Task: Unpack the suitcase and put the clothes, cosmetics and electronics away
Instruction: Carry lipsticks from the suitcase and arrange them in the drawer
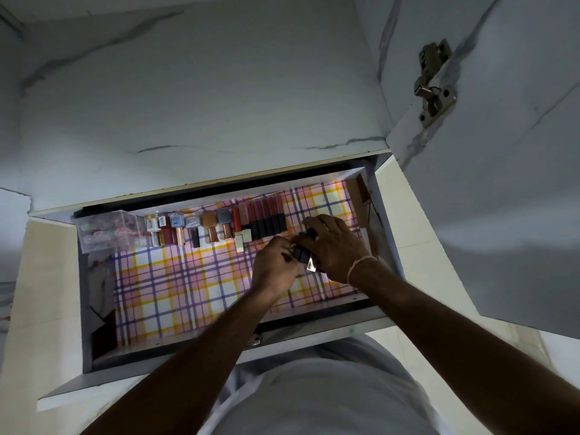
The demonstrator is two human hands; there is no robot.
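Lipsticks [303,255] pinched between both hands' fingers [287,246] — above drawer [219,335].

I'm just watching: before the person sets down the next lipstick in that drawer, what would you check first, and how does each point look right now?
1. Drawer pulled out far enough to reach in: ok.
2. Free space on the checked liner right of the row of lip products: ok, bare liner shows there.
3. Dark lipstick cases held securely: ok, the left hand and right hand both grip the bundle.
4. How many cases are in the bundle: cannot tell, the fingers hide most of it.
5. Row standing straight along the back wall: ok.
6. Open cabinet door clear of the arms: ok, it hangs off to the right.
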